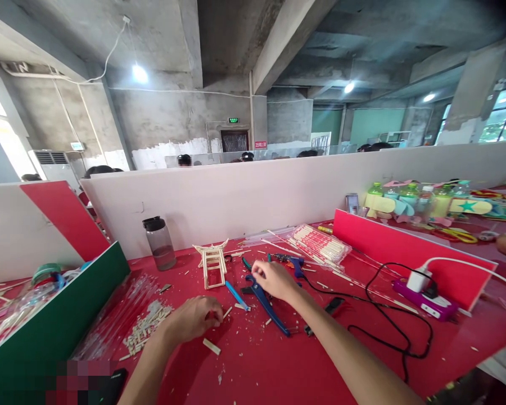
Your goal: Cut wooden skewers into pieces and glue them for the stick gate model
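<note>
My left hand (196,318) is low over the red table, its fingers curled together. A short wooden stick (227,313) lies by its fingertips; whether anything is pinched there is hidden. Farther right, my right hand (274,279) has its fingers bent in a pinch above a blue-handled cutter (270,309); any small thing in them cannot be made out. A little chair-like frame of wooden sticks (214,265) stands upright beyond both hands. Between it and the cutter lies a light blue pen-like tool (237,296). One flat wood piece (211,346) rests nearer me.
Cut stick pieces (145,332) are piled at left near a clear bottle (159,244). Behind my right hand are a blue corded tool (296,264) and bagged sticks (320,244). A black cord runs to a purple power strip (425,301). Green (67,315) and red (405,256) dividers flank the table.
</note>
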Demonstrator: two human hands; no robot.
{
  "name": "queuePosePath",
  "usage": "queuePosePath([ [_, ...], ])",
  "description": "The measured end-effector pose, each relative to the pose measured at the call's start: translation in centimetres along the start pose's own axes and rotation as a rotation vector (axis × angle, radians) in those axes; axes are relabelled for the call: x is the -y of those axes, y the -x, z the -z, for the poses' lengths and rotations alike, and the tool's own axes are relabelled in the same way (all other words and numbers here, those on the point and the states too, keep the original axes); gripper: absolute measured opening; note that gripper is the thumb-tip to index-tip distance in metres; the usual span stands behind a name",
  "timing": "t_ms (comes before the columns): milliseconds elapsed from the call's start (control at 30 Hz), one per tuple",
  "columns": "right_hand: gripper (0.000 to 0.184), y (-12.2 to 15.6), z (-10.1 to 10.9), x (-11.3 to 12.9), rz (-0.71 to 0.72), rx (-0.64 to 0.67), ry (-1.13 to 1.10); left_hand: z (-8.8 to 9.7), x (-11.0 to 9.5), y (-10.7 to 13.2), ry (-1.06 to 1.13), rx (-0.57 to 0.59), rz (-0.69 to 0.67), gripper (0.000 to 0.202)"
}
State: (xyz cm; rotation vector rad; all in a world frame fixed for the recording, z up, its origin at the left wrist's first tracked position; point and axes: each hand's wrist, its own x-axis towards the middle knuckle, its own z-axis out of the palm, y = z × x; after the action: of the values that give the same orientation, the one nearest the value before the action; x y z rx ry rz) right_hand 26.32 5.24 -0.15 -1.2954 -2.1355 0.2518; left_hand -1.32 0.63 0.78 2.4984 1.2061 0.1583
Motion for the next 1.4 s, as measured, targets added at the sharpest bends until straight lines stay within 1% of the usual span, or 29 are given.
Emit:
queuePosePath([
  [100,0.012,-0.5,2.2,-3.1,-0.129,-0.103,0.013,0.0,0.2,0.0,-0.002,0.0,-0.029,0.023],
  [133,0.011,-0.7,3.0,-4.0,-0.181,-0.14,0.031,0.1,0.2,0.0,-0.004,-0.009,-0.031,0.023],
  [200,0.011,-1.2,4.5,-5.6,-0.241,-0.19,0.068,0.2,0.1,0.0,-0.008,-0.054,-0.03,0.022],
  [267,0.013,-2.2,5.4,-6.8,-0.281,-0.166,0.149,0.1,-0.2,-0.1,-0.009,-0.122,-0.017,0.021],
  [300,0.014,-2.8,5.7,-7.2,-0.292,-0.116,0.203,-0.1,-0.3,-0.2,-0.01,-0.152,-0.005,0.021],
  [367,0.015,-4.4,5.6,-8.1,-0.304,-0.06,0.232,-0.6,-0.7,-0.5,-0.017,-0.172,0.035,0.022],
  [433,0.018,-6.2,5.0,-9.0,-0.324,-0.023,0.261,-1.2,-0.9,-0.8,-0.03,-0.153,0.074,0.02],
  [567,0.025,-8.9,3.2,-11.1,-0.382,0.038,0.311,-2.3,-0.9,-1.3,-0.036,-0.164,0.061,0.017],
  [633,0.025,-9.4,2.5,-12.2,-0.42,0.07,0.325,-2.6,-0.7,-1.4,-0.036,-0.172,0.046,0.017],
  [733,0.022,-9.4,1.8,-13.4,-0.465,0.102,0.335,-2.8,-0.4,-1.4,-0.034,-0.174,0.044,0.016],
  [833,0.021,-9.2,1.4,-14.1,-0.49,0.093,0.332,-2.5,-0.5,-1.2,-0.024,-0.189,0.047,0.015],
  [900,0.022,-9.1,1.3,-14.1,-0.505,0.071,0.324,-2.2,-0.8,-1.1,-0.021,-0.203,0.045,0.012],
  [1033,0.024,-9.9,2.2,-12.9,-0.483,-0.007,0.267,-1.2,-1.7,-1.0,-0.002,-0.281,0.016,0.016],
  [1133,0.019,-10.6,3.7,-10.7,-0.388,-0.102,0.174,-0.6,-2.1,-1.0,0.045,-0.373,0.007,0.02],
  [1200,0.018,-10.3,4.6,-8.3,-0.307,-0.15,0.088,-0.3,-2.3,-1.0,0.073,-0.435,0.017,0.022],
  [1267,0.02,-9.1,5.1,-5.2,-0.202,-0.175,-0.035,-0.1,-2.6,-0.9,0.1,-0.494,0.024,0.024],
  [1333,0.023,-6.8,5.0,-1.6,0.01,-0.164,-0.454,0.1,-2.9,-0.8,0.145,-0.534,0.014,0.024],
  [1367,0.024,-5.4,4.7,0.2,0.069,-0.119,-0.584,0.1,-3.1,-0.7,0.179,-0.554,0.004,0.024],
  [1400,0.024,-4.0,4.2,2.0,0.101,-0.071,-0.654,0.2,-3.2,-0.6,0.22,-0.572,-0.009,0.024],
])
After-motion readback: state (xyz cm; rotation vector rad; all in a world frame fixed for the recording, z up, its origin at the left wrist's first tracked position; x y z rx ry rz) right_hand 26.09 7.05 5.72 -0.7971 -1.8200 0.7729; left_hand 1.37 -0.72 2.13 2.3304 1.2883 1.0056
